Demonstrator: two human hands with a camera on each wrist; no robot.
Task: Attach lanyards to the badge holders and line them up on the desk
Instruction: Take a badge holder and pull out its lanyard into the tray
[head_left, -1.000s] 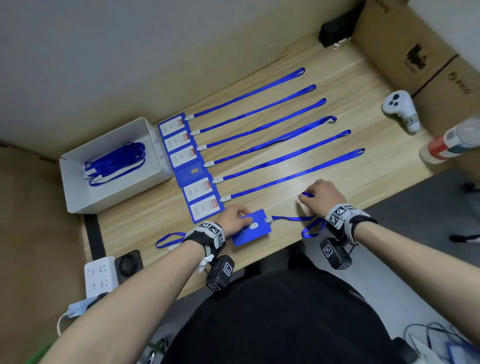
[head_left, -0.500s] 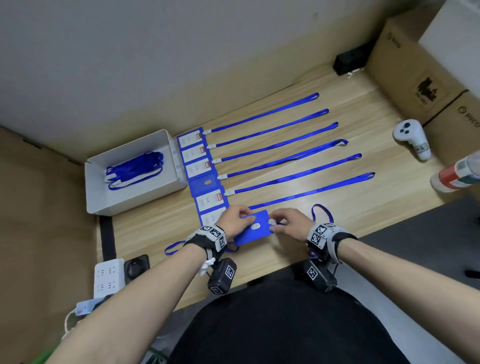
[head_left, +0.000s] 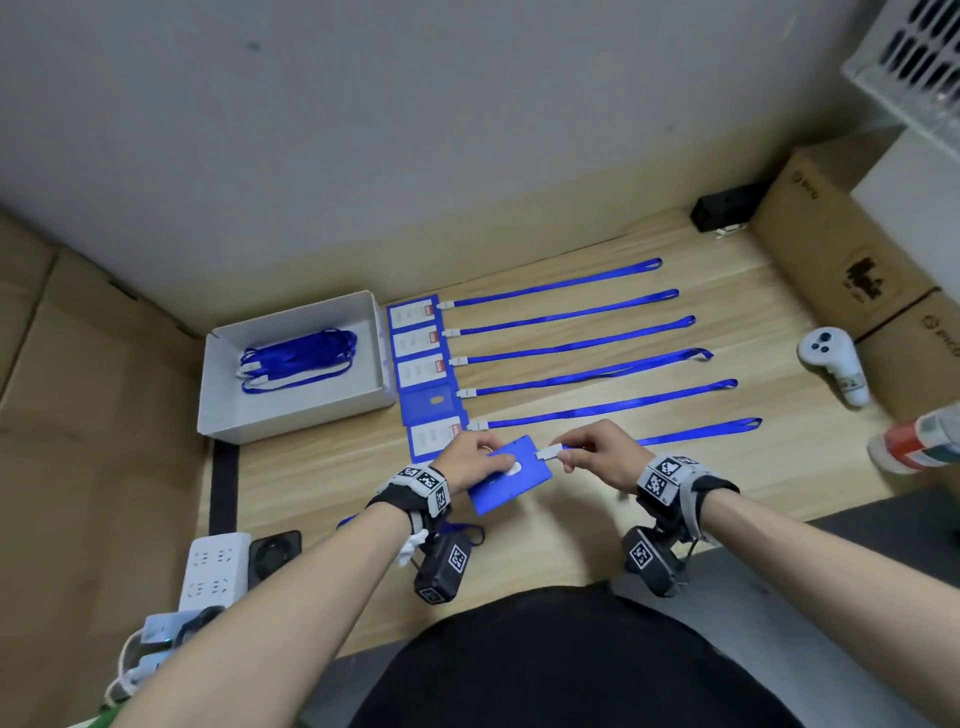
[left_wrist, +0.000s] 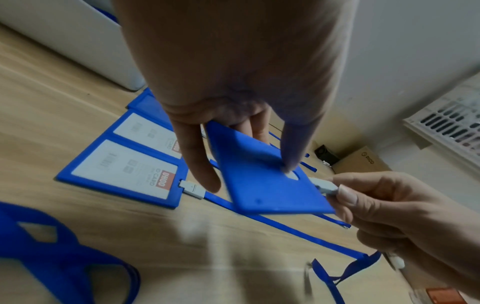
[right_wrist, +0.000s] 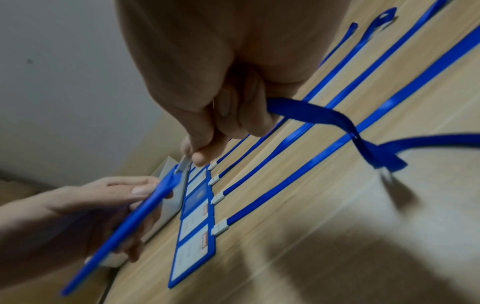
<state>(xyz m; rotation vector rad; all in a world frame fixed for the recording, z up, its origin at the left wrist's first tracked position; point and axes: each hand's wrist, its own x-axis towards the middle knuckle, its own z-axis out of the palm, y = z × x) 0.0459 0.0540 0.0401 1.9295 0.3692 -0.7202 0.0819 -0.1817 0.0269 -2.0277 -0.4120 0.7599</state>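
Six finished badges (head_left: 422, 374) lay in a row while my left hand (head_left: 470, 460) gripped the seventh holder (head_left: 511, 475) above the desk (head_left: 571, 540) and my right hand (head_left: 597, 454) pinched the white clip (head_left: 549, 453), which I feared could slip out half-seated.

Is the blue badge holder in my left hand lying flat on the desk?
No, the left hand grips the blue plastic badge holder tilted above the wooden desk.

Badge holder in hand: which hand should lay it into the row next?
Probably left. The left hand already grips the badge holder nearest the row's open end; the right hand only pinches the clip.
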